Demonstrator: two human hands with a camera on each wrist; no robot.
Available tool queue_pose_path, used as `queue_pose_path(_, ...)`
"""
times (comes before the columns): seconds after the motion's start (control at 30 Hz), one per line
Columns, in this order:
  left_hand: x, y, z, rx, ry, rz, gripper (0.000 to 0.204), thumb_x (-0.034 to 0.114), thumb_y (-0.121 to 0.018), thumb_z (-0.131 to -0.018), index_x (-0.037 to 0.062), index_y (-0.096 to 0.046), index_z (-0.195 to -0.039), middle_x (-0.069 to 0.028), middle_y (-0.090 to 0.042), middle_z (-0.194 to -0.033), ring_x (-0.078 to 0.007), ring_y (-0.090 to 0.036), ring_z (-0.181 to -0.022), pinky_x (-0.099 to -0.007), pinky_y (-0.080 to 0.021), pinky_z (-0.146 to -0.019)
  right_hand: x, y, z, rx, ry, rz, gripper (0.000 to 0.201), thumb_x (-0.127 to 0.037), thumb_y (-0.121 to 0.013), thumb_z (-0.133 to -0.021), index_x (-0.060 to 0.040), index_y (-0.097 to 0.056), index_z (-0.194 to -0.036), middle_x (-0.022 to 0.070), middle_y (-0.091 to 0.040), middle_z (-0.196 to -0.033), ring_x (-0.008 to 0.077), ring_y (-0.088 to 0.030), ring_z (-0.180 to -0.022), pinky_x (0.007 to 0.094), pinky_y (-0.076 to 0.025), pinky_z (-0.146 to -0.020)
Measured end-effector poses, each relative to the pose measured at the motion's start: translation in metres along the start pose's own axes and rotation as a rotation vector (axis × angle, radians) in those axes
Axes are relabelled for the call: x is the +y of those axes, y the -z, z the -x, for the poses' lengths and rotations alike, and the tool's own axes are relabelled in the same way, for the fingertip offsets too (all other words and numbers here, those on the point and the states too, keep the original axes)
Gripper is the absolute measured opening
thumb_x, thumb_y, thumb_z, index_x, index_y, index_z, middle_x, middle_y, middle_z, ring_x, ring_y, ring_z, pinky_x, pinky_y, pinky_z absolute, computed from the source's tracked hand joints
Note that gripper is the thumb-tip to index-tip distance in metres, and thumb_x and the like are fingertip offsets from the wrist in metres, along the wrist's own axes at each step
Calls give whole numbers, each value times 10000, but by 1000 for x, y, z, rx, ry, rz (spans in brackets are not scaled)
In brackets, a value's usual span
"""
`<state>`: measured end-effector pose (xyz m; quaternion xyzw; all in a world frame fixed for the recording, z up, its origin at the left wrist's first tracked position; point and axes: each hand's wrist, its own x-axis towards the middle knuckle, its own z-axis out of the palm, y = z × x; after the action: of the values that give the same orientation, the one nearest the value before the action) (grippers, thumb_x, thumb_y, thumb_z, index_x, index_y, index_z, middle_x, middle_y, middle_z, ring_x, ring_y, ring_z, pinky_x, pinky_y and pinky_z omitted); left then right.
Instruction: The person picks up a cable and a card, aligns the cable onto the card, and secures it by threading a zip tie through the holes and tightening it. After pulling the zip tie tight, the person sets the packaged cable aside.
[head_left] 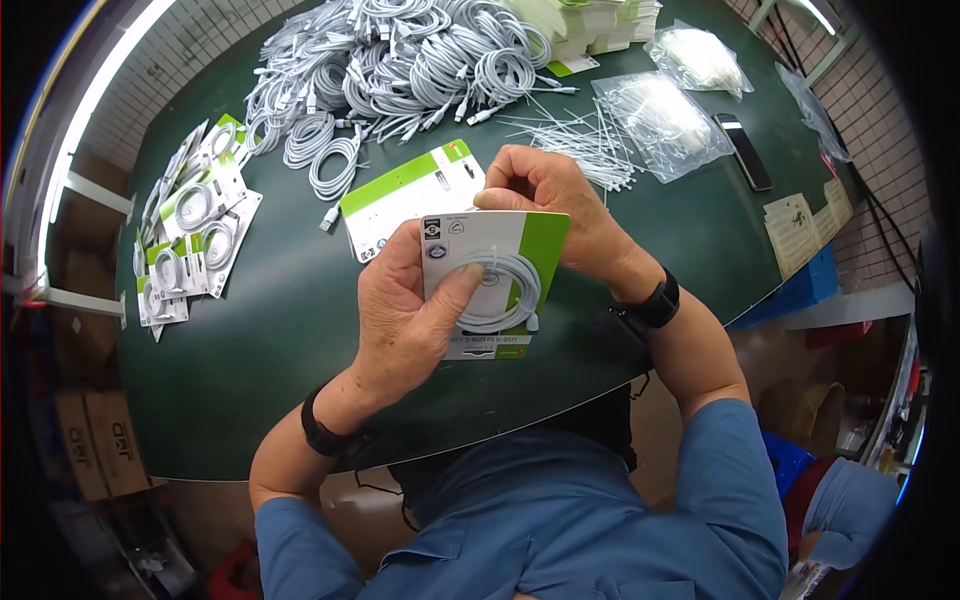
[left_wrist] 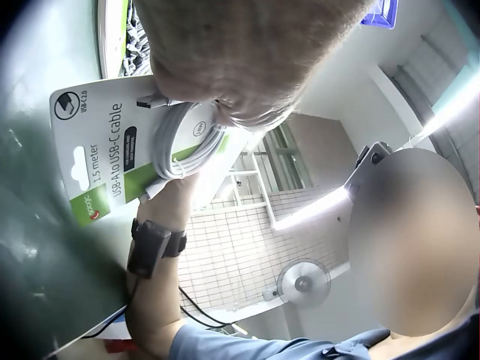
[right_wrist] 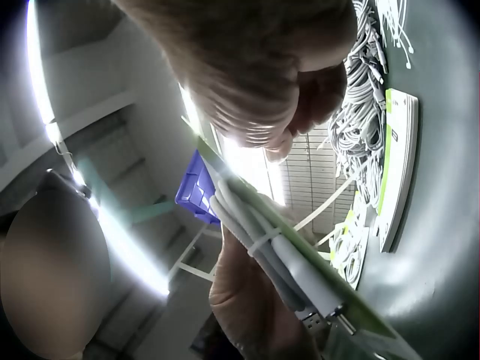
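Note:
My left hand (head_left: 405,315) grips a white and green packaging card (head_left: 543,245), its thumb pressing a coiled grey-white USB cable (head_left: 524,290) against the front. In the left wrist view the card's print reads "USB-A to USB-C cable". A white cable tie (right_wrist: 264,241) circles the coil in the right wrist view. My right hand (head_left: 560,195) is behind the card's top edge with curled fingers, thumb and forefinger pinching at the cable tie's tail, mostly hidden by the card. Just beyond lies a stack of cards (head_left: 400,200).
A heap of coiled cables (head_left: 400,70) covers the back of the green table (head_left: 270,370). Loose cable ties (head_left: 590,145), bags of ties (head_left: 665,125) and a phone (head_left: 743,152) lie right. Cards with cables (head_left: 195,205) pile up left. More cards (head_left: 590,28) stand behind.

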<state>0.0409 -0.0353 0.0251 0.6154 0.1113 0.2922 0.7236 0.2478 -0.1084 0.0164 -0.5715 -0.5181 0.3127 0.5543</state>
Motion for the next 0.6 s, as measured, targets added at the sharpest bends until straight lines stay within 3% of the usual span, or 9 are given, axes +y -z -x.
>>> queue_pose_path(0.3, -6, 11, -1, 37, 2, -186, 310, 17, -802, -909, 8, -643, -1175, -80, -758, -1039, -124, -723, -931, -285, -594, -832, 7, -19, -1, 208, 466, 492, 189, -37, -775, -910, -5, -599, -848, 44, -599, -779, 86, -548, -650, 272, -445, -558)
queue_pose_path(0.47, -8, 13, -11, 54, 52, -55, 261, 20, -792, -920, 19, -635, -1128, -74, -753, -1032, -112, -714, -902, -288, -594, -813, 10, -15, -5, 294, 521, 581, 165, -14, -756, -925, -11, -608, -852, 36, -628, -813, 85, -557, -648, 276, -460, -562)
queue_pose_path(0.57, -3, 14, -19, 128, 95, 97, 248, 26, -769, -942, 20, -618, -1138, -80, -746, -1061, -112, -711, -918, -294, -597, -817, 20, -5, -6, 432, 272, 421, 76, -23, -720, -972, -17, -645, -957, 23, -656, -862, 83, -581, -684, 265, -484, -588)
queue_pose_path(0.6, -1, 15, -22, 162, 121, 174, 241, 29, -758, -953, 20, -609, -1143, -83, -743, -1075, -113, -709, -926, -297, -598, -819, 17, -5, -7, 421, 294, 433, 76, -23, -720, -972, -17, -645, -957, 23, -656, -862, 83, -581, -684, 265, -484, -588)
